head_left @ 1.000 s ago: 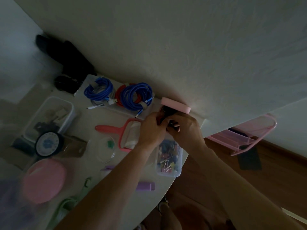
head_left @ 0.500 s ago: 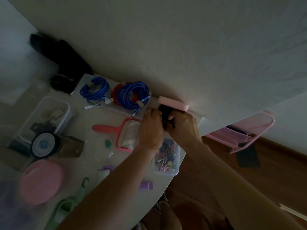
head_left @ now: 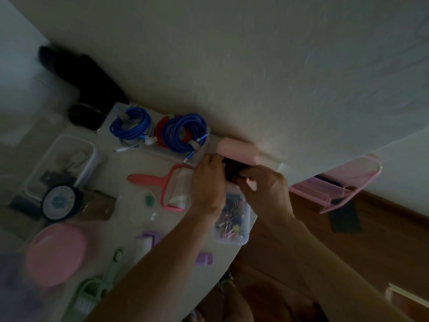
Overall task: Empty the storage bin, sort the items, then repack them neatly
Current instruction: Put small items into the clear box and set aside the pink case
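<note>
Dark bundle (head_left: 232, 171) upright between both hands

Small dark object (head_left: 232, 169) between left hand (head_left: 207, 184) and right hand (head_left: 264, 194): mostly covered by the fingers, too dark to identify. Clear box of clips (head_left: 233, 219) half hidden under both wrists. Pink lint roller (head_left: 173, 187) partly behind the left hand. Pink lid (head_left: 54, 253) and green brush (head_left: 92, 289) blurred at lower left. Contents of white tub (head_left: 90, 154) too dim to make out.
</note>
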The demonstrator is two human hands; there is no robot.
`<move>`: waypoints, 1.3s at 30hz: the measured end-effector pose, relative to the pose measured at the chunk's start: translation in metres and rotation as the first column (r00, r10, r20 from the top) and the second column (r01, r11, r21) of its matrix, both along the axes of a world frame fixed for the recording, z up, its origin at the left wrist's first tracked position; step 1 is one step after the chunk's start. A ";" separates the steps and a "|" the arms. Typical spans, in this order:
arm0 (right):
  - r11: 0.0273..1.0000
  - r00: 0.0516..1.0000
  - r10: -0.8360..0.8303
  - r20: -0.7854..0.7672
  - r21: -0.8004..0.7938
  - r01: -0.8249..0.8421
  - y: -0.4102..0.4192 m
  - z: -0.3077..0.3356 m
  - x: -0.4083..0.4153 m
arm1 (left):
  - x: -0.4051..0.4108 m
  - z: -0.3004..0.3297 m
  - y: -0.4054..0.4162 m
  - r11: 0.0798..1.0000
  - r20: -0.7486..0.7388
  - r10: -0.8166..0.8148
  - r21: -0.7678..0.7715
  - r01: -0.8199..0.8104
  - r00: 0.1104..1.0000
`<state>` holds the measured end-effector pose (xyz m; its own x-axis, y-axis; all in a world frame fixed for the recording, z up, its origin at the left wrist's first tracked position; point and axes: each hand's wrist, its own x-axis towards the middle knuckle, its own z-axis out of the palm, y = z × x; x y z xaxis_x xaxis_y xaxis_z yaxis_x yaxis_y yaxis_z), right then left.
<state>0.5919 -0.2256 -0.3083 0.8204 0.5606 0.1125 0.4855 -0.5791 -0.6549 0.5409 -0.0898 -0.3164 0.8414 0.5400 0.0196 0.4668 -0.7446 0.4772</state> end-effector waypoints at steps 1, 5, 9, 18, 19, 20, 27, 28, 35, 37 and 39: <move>0.999 1.000 -0.025 -0.002 0.034 0.025 -0.006 0.002 -0.001 | -0.005 0.002 0.000 1.000 0.020 -0.003 0.009 0.003 1.000; 0.950 0.930 -0.284 -0.235 0.063 0.306 -0.014 0.009 0.001 | -0.027 0.009 -0.003 0.998 0.022 0.045 0.041 -0.046 0.999; 0.890 0.723 -0.409 -0.556 -0.070 0.450 -0.001 -0.006 0.016 | -0.026 0.019 -0.008 0.995 0.009 0.096 -0.003 -0.096 0.995; 0.913 0.708 -0.361 -0.607 -0.073 0.402 0.015 -0.007 0.012 | -0.016 0.006 -0.004 0.992 -0.099 0.103 -0.058 -0.109 0.990; 0.909 0.696 -0.357 -0.623 -0.061 0.412 0.015 -0.007 0.011 | -0.016 0.010 -0.006 0.981 -0.085 0.138 -0.128 -0.148 0.987; 0.909 0.686 -0.351 -0.637 -0.056 0.413 0.015 -0.007 0.011 | -0.016 0.012 -0.006 0.964 -0.091 0.168 -0.194 -0.183 0.982; 0.896 0.616 -0.255 -0.745 0.057 0.440 0.005 -0.002 0.020 | -0.013 0.028 -0.009 0.835 -0.092 0.241 -0.488 -0.254 0.966; 0.895 0.621 -0.240 -0.746 0.077 0.439 0.003 0.003 0.021 | -0.013 0.029 -0.009 0.820 -0.089 0.257 -0.507 -0.266 0.962; 0.841 0.617 -0.091 -0.781 0.272 0.468 -0.009 0.042 0.023 | -0.024 0.056 -0.010 0.417 -0.073 0.455 -0.863 -0.285 0.888; 0.831 0.645 -0.073 -0.761 0.311 0.461 -0.010 0.050 0.026 | -0.030 0.070 -0.009 0.266 -0.066 0.485 -0.939 -0.219 0.872; 0.850 0.667 -0.050 -0.743 0.319 0.419 -0.009 0.056 0.030 | -0.039 0.082 -0.008 0.208 -0.057 0.460 -0.963 -0.170 0.886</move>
<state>0.6221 -0.2349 -0.2526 0.8517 0.3761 -0.3648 -0.3223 -0.1730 -0.9307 0.5018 -0.0974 -0.2346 0.6455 0.5162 -0.5630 0.3339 0.4722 0.8158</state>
